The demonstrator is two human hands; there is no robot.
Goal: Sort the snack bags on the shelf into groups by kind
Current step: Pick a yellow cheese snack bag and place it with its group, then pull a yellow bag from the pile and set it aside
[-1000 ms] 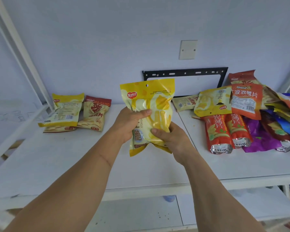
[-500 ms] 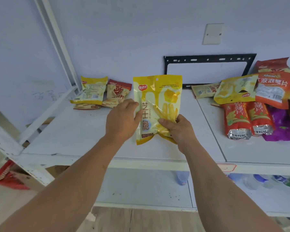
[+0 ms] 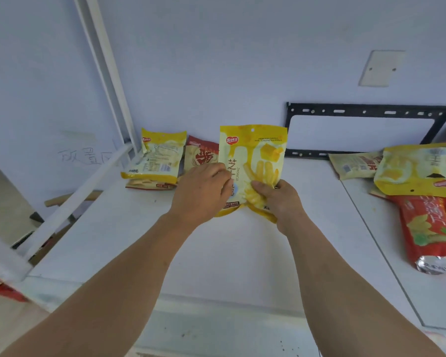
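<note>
I hold a yellow cheese-stick snack bag (image 3: 255, 153) upright over the middle of the white shelf (image 3: 229, 253). My left hand (image 3: 201, 191) grips its lower left edge and my right hand (image 3: 276, 199) pinches its lower right part. At the back left lies a small group: a matching yellow bag (image 3: 157, 158) on top of a beige bag, beside a red-topped bag (image 3: 201, 155). To the right sits an unsorted heap with another yellow bag (image 3: 417, 171), a beige bag (image 3: 353, 164) and red bags (image 3: 428, 230).
A white slanted shelf post (image 3: 106, 73) and side rail (image 3: 83, 194) stand at the left. A black metal bracket (image 3: 366, 110) and a white cover plate (image 3: 381, 69) are on the wall behind. A seam (image 3: 379, 248) splits the shelf into two boards.
The view has swung left and the held yellow bag has travelled leftward with both hands, now closer to the back-left group. The right heap has slid toward the frame's edge.
</note>
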